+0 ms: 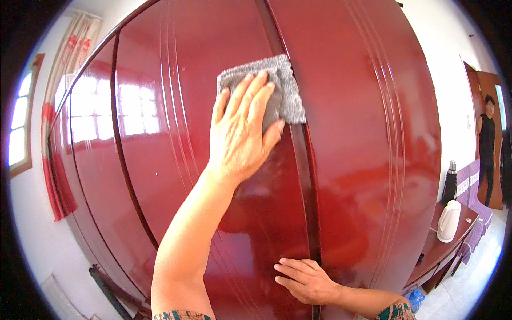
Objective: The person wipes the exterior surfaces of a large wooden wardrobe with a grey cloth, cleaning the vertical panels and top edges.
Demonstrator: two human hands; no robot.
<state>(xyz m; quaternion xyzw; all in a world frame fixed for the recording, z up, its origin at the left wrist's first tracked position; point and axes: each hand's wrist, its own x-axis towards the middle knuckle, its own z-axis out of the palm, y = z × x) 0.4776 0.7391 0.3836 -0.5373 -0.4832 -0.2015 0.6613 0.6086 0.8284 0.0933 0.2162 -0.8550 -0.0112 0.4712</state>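
A folded grey cloth [292, 96] lies pressed against the glossy dark red wardrobe door [213, 32], over the edge where two doors meet. My left hand [242, 130] holds it there with the palm down on it, fingers stretched upward and thumb out to the right. Lower down, my right hand [306, 280] rests across the dark vertical gap [305, 192] between the doors, its fingers extended to the left and nothing seen in them. Its palm side is hidden.
Thin grooves run down the doors, and a window [114, 109] reflects in them. At the right, a white kettle [449, 221] and a black flask [450, 181] stand on a low table [464, 229]. A person [487, 144] stands by the doorway. A curtain [56, 176] hangs at left.
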